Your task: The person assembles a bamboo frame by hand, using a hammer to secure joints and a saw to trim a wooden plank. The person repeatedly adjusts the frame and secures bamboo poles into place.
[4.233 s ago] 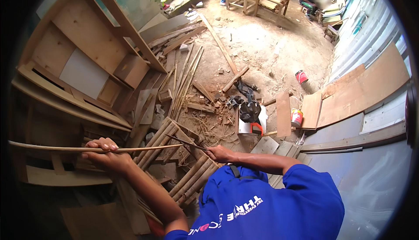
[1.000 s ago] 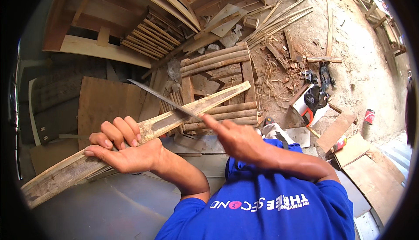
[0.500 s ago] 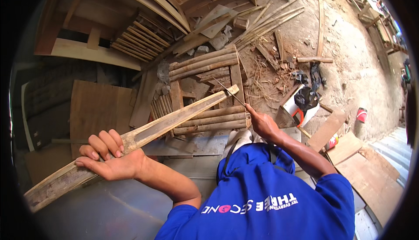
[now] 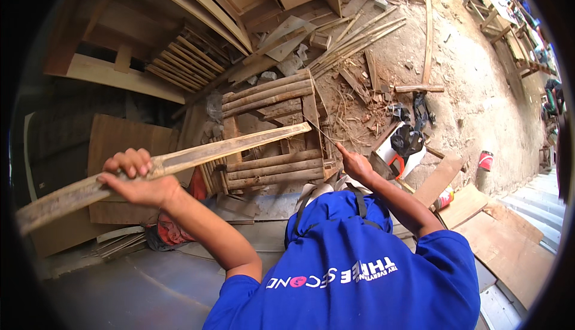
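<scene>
My left hand (image 4: 133, 177) is closed around a long split bamboo strip (image 4: 239, 146), its hollow inner face turned up. The strip slants from the left rim up to the middle, over a low frame of round poles (image 4: 275, 167). My right hand (image 4: 357, 165) is closed on a tool with a long, thin, dark blade (image 4: 322, 133), seen nearly edge-on; its handle is hidden in my fingers. The blade runs up and left, close to the strip's far end. Whether the two touch I cannot tell.
Wood scraps and shavings (image 4: 353, 111) litter the ground beyond the frame. A black plastic bag (image 4: 407, 138) lies beside an orange-handled tool (image 4: 396, 167). A red can (image 4: 486, 161) stands at right. Boards (image 4: 503, 243) lie near my right side. Wooden furniture (image 4: 156, 36) fills the far left.
The strip has shifted left and lies flatter, its far end no longer crossed by the blade as before. The whole view has shifted slightly, and a red-and-black bundle now shows behind my left forearm.
</scene>
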{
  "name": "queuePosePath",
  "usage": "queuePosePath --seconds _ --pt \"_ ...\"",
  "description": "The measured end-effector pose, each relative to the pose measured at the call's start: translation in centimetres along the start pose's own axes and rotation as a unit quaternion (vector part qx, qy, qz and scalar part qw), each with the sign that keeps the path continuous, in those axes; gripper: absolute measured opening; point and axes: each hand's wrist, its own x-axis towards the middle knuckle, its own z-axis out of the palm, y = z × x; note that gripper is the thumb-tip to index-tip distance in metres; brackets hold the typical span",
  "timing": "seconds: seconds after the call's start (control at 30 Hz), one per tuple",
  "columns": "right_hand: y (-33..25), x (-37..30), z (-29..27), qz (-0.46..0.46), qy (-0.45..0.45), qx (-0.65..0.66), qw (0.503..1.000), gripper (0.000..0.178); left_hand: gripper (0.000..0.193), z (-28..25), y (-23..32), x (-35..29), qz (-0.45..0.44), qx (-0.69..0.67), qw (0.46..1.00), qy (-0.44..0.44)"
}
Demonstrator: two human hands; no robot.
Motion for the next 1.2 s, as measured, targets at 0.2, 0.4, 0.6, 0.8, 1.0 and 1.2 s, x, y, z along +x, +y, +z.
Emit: queuePosePath --seconds 0.2,0.4,0.6,0.8,1.0,1.2 --pt "0.6 -1.3 -0.3 0.02 0.029 0.098 0.995 0.063 0.057 -0.3 -11.5 -8.0 -0.049 0.162 0.985 0.045" --pt "-0.6 -1.8 -5.4 -0.032 0.199 0.154 0.967 0.041 0.042 -3.4 -11.7 -3.4 -0.122 -0.057 0.99 -0.051" --pt "-3.6 0.6 -10.2 -0.021 0.263 0.244 0.933 0.024 0.057 -4.8 -7.2 0.1 -0.254 -0.206 0.927 -0.186" --pt "-5.4 0.7 -9.1 0.023 0.26 0.232 0.937 0.022 0.068 -6.6 -7.4 -0.3 -0.394 -0.255 0.849 -0.244" --pt "-5.1 -0.9 -6.8 0.019 0.209 0.219 0.953 0.019 0.066 -7.9 -9.0 -2.7 -0.458 -0.295 0.784 -0.298" --pt "-5.2 -2.9 -5.1 0.068 0.185 0.34 0.919 0.018 0.066 -8.8 -10.3 -5.7 -0.449 -0.161 0.82 -0.316"
